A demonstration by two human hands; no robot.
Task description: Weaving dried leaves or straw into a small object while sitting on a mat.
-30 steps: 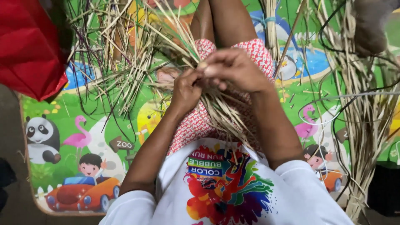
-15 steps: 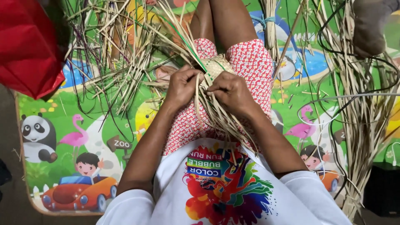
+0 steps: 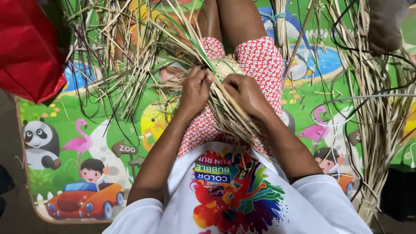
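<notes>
A small woven piece (image 3: 226,67) was held on the lap, both hands closed on its loose straw strips (image 3: 234,117): left hand (image 3: 195,89), right hand (image 3: 246,92). More straw (image 3: 125,52) was heaped ahead on the mat (image 3: 86,130); a red bag (image 3: 28,47) lay left, cables (image 3: 346,86) right.

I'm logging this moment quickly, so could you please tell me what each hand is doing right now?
Left hand: fingers closed on the dried straw strips beside the woven piece.
Right hand: fingers closed on the same strips.
</notes>
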